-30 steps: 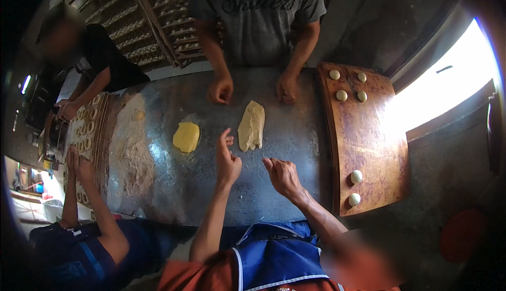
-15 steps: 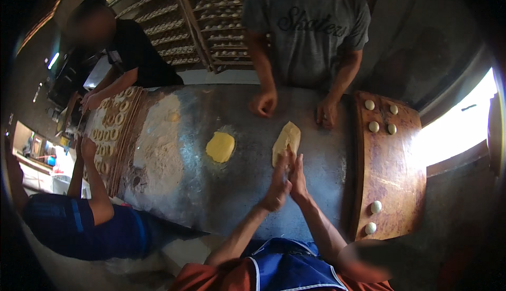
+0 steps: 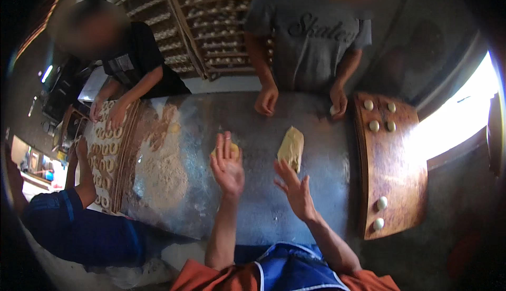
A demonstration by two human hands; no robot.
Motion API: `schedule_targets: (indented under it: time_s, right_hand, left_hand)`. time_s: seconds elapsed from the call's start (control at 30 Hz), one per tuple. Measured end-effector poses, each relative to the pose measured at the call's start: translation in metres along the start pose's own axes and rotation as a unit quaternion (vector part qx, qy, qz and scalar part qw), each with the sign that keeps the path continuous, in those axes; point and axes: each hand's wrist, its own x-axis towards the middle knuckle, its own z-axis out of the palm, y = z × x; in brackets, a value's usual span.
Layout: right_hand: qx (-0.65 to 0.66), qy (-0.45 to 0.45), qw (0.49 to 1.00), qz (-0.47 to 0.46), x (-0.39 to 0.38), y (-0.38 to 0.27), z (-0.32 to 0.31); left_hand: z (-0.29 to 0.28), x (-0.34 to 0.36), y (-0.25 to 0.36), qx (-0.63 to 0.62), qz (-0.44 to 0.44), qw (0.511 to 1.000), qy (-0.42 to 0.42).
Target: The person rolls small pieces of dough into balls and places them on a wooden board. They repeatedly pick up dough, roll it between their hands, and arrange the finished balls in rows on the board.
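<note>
My left hand (image 3: 228,170) is open, palm turned up and fingers stretched out. It covers much of a soft yellow lump (image 3: 235,152) on the dark tabletop (image 3: 258,196); whether they touch I cannot tell. Off to the right lies an oblong piece of pale dough (image 3: 291,144), slanting away from me. At its near end is my right hand (image 3: 296,190), fingers spread and holding nothing, its fingertips close to or touching the dough.
Loose flour (image 3: 167,178) covers the left of the table. Beyond it, a co-worker handles dough rings on trays (image 3: 108,146). Another person (image 3: 316,54) stands opposite, a small pale ball by one hand. On the right, a wooden board (image 3: 392,170) bears several dough balls. Racks (image 3: 219,33) stand behind.
My hands, together over the dough before, have parted. The left has moved left to the yellow lump; the right has drawn back slightly. The left co-worker's hands have come over the rings.
</note>
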Motion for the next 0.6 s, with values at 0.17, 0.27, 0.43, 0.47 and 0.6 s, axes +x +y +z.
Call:
schedule_targets:
  time_s: [0.17,0.27,0.43,0.47,0.6]
  right_hand:
    - [-0.341,0.015,0.929,-0.145,0.059,0.007,0.058]
    - [-0.27,-0.049,0.951,-0.14,0.035,0.024,0.07]
    - [-0.262,0.054,0.962,-0.053,0.036,0.03,0.023]
    - [-0.227,0.098,0.969,0.016,0.034,0.034,-0.006]
    - [0.109,0.06,0.98,0.153,-0.028,0.012,-0.012]
  left_hand:
    - [0.064,-0.107,-0.008,0.234,-0.089,0.968,0.021]
    - [0.067,-0.054,0.014,0.271,-0.07,0.96,-0.021]
    - [0.085,-0.108,-0.037,0.265,-0.073,0.959,-0.07]
    - [0.081,-0.101,-0.049,0.306,-0.079,0.947,-0.054]
    - [-0.015,-0.054,-0.125,0.484,-0.088,0.869,0.056]
